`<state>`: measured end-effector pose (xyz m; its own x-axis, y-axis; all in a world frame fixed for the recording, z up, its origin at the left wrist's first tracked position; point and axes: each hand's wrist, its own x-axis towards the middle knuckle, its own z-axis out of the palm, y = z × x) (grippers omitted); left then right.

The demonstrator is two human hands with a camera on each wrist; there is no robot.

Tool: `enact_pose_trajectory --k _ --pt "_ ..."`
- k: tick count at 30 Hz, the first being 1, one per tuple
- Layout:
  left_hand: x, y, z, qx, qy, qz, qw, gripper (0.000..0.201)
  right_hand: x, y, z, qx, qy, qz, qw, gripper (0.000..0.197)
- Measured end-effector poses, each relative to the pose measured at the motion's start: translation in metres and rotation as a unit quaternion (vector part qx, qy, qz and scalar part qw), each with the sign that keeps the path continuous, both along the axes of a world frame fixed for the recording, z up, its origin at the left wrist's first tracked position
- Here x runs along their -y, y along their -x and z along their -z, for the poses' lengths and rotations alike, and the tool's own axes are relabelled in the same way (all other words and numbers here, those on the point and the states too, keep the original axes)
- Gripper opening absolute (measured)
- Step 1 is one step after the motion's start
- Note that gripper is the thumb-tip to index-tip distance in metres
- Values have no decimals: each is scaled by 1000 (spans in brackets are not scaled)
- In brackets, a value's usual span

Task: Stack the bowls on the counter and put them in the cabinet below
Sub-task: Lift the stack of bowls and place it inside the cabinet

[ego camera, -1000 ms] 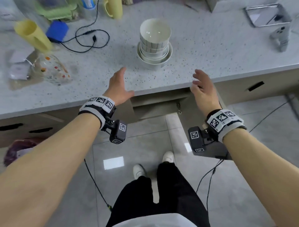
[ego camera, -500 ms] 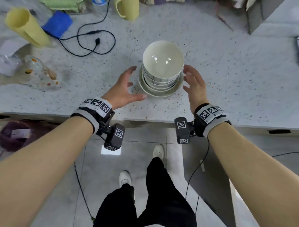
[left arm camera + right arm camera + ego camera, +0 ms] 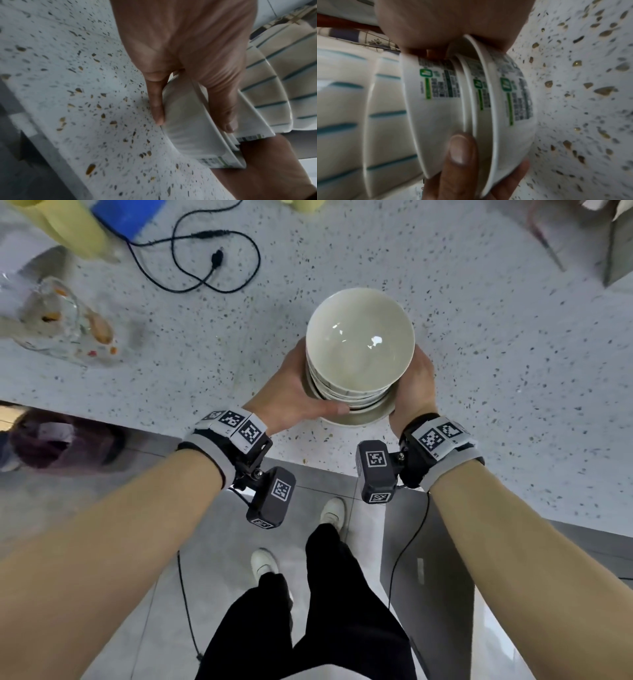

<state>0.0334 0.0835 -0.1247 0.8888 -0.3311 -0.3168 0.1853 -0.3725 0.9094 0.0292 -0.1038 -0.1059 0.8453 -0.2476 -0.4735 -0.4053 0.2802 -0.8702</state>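
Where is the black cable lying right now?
In the head view the black cable loops on the speckled counter, up and left of the stack of white bowls, beside the yellow cup.

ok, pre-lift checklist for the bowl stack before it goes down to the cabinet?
1. Left hand holds the bowl stack: ok, thumb on the lower rims, fingers round the far side.
2. Right hand holds the opposite side: ok, thumb lies across the lower rims.
3. Bottom bowl included in the hold: ok on the right; on the left a finger lies along its wall near the counter.
4. Bowls nested straight: ok.
5. Black cable away from the stack: ok.
6. Cabinet door open, shelf free: cannot tell.
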Motion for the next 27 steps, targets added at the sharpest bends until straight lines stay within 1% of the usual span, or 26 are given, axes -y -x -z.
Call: enact_pose_trajectory --k 3,7,9,11,13,15,16,18,20,21,22,23,25,27 --pt "-1 10 -1 -1 6 1 1000 106 -2 13 -4 -2 -2 12 1000 50" --pt "-5 33 -6 8 13 31 999 108 -6 44 -1 5 10 32 999 44" --pt "-9 50 -11 20 11 45 999 110 -8 64 -3 19 29 34 999 46" --pt "-13 70 -16 27 10 58 998 108 -11 88 -8 35 46 45 997 51" --pt "-18 94 -20 36 11 68 997 103 -17 116 -11 48 79 58 994 50" --pt "-24 121 -23 41 12 77 996 103 -24 146 -13 48 131 64 988 44" --pt "-29 135 -23 38 17 80 996 105 -30 162 -14 45 130 72 988 42" --pt "-40 168 -24 28 34 82 996 109 -42 196 -14 46 98 89 990 43" --pt "-51 202 -24 17 45 86 995 110 -56 232 -15 35 92 100 990 38" --pt "-57 218 -24 14 49 85 995 107 -62 249 -14 36 96 101 990 36" --pt "-63 233 -25 14 58 84 995 100 -69 265 -13 41 105 101 988 37" --pt "-67 245 -23 12 68 86 994 94 -74 279 -9 46 119 96 987 38" --pt "-73 267 -11 -1 71 90 993 92 -82 303 5 41 138 90 986 36" --pt "-79 282 10 -13 62 95 993 94 -89 318 23 17 103 106 989 32"
